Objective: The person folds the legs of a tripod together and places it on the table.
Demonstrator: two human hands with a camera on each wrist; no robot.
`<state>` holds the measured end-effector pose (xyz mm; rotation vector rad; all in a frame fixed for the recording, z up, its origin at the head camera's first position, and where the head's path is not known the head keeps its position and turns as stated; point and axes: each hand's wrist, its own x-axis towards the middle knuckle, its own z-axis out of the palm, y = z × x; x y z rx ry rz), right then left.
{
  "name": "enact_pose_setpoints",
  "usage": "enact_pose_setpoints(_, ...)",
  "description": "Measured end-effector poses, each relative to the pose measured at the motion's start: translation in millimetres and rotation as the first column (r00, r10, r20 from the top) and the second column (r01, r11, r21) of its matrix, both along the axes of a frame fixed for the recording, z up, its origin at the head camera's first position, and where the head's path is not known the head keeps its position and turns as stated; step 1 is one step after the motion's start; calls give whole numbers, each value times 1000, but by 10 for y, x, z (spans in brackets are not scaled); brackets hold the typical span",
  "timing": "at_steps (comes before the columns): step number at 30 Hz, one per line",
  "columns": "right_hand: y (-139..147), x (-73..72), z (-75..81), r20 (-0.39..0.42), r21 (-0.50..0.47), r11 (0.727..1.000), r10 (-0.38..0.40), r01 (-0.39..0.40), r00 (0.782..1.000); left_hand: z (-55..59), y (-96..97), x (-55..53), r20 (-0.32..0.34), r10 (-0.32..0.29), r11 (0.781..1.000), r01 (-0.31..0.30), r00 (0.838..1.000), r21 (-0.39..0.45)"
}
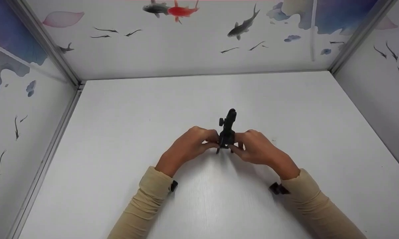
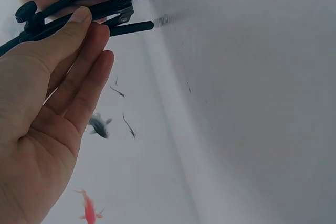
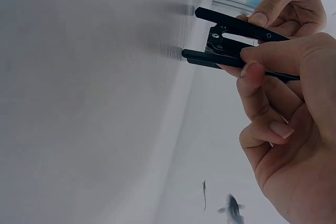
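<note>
A small black tripod [image 1: 230, 121] stands upright near the middle of the white table [image 1: 206, 199], its feet close over the surface. The left hand [image 1: 189, 146] pinches one of its legs between thumb and fingers. From the other side, the right hand [image 1: 260, 149] pinches another leg. A round knob [image 2: 26, 11] juts from the upper part in the left wrist view. Near the feet, a jointed brace [image 3: 218, 38] links the legs, which stand slightly apart in the right wrist view. Parts of the legs are hidden behind the fingers.
White panels [image 1: 192, 56] printed with fish surround the table at the back and both sides. Grey metal posts [image 1: 362, 36] frame the corners. Black camera mounts [image 1: 279, 188] sit at both sleeve cuffs.
</note>
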<state>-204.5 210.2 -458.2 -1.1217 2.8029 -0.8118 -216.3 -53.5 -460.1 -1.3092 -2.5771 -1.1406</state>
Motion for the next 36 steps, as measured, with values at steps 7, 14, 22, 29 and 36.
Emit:
enact_pose_setpoints(7, -8, 5, -3, 11, 0, 1000, -1, 1, 1000, -19, 37, 20, -73, 34, 999, -35, 997, -17)
enact_pose_setpoints(14, 6, -1, -4, 20, 6, 1000, 4, -4, 1000, -15, 51, 29, -50, 43, 999, -44, 998, -17)
enact_pose_setpoints(22, 105, -41, 89, 133, 64, 997, 41, -50, 990, -3, 37, 6, 4, 12, 999, -12, 1000, -40)
enact_pose_setpoints(29, 219, -98, 121, 168, 44, 997, 53, -61, 984, -19, 46, 3, 80, 26, 998, -21, 996, -62)
enact_pose_setpoints(36, 218, -131, 106, 164, 21, 998, 63, -67, 985, -21, 65, 28, 105, 15, 999, -9, 994, -52)
